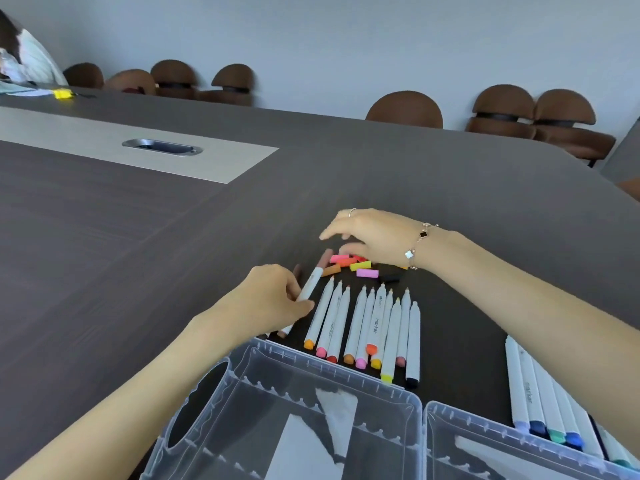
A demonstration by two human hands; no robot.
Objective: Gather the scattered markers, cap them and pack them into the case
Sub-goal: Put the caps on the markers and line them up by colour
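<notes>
Both hands: left (pixel 277 299) grips a marker (pixel 309 287); right (pixel 367 237), fingers loose, hides caps (pixel 360 266).

My left hand (pixel 273 299) grips a white marker (pixel 309 289) with a brown cap, tilted above the dark table (pixel 173 237). My right hand (pixel 367 237) hovers with curled fingers over the loose caps (pixel 360 266). A row of uncapped markers (pixel 374 327) lies between the caps and the open clear case (pixel 294 410).
</notes>
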